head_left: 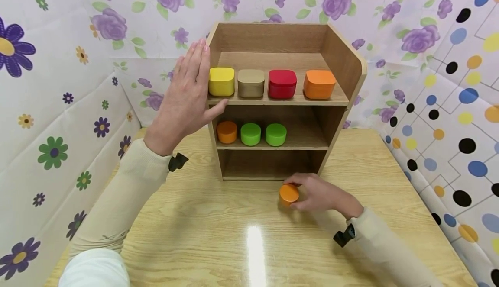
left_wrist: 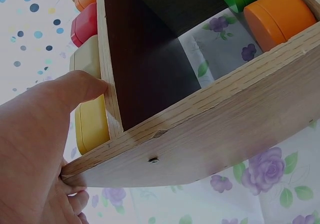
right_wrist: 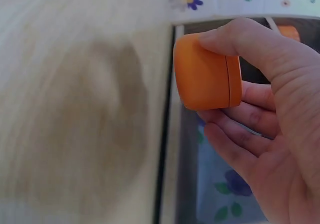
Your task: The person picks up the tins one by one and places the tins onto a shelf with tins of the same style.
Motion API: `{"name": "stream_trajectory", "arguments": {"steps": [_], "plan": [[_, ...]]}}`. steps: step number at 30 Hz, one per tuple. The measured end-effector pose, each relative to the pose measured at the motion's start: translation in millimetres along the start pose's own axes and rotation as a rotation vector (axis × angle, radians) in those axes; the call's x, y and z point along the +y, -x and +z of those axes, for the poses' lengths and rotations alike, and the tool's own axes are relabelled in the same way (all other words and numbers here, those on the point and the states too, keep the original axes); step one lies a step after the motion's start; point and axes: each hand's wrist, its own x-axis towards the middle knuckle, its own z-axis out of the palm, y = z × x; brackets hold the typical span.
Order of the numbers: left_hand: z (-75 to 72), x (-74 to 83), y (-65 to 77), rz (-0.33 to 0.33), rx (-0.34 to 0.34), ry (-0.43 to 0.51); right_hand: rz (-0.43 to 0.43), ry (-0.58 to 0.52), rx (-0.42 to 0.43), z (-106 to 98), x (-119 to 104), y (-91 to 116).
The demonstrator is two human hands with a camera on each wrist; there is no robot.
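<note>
My right hand (head_left: 323, 195) grips a round orange lidded container (head_left: 289, 195) between thumb and fingers, low in front of the shelf's bottom compartment. In the right wrist view the thumb lies on one side of this container (right_wrist: 202, 77), with fingers behind it. My left hand (head_left: 180, 98) rests against the left side of a small wooden shelf (head_left: 273, 102), fingers straight along the side panel. Its thumb touches the front edge of the top board, beside a yellow lidded box (head_left: 221, 83), as the left wrist view shows.
Beige (head_left: 251, 85), red (head_left: 282, 85) and orange (head_left: 319, 85) boxes share the top board with the yellow one. On the middle board stand an orange round container (head_left: 227, 133) and two green ones (head_left: 251, 135). Patterned sheets (head_left: 440, 105) surround the wooden table (head_left: 210, 235).
</note>
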Motion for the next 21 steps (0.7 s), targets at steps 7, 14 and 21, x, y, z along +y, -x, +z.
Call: {"name": "stream_trajectory", "arguments": {"steps": [7,14,21], "plan": [[-0.3,0.3,-0.5,-0.002,-0.007,0.001,0.052,0.001,0.056,-30.1,-4.1,7.0],[-0.1,0.2,-0.5,-0.003,-0.008,0.000,-0.017,0.086,0.196,-59.4,-9.1,5.6],[-0.1,-0.7,-0.3,-0.003,-0.007,-0.006,0.000,0.112,0.275,-86.7,-18.6,-1.3]]}}
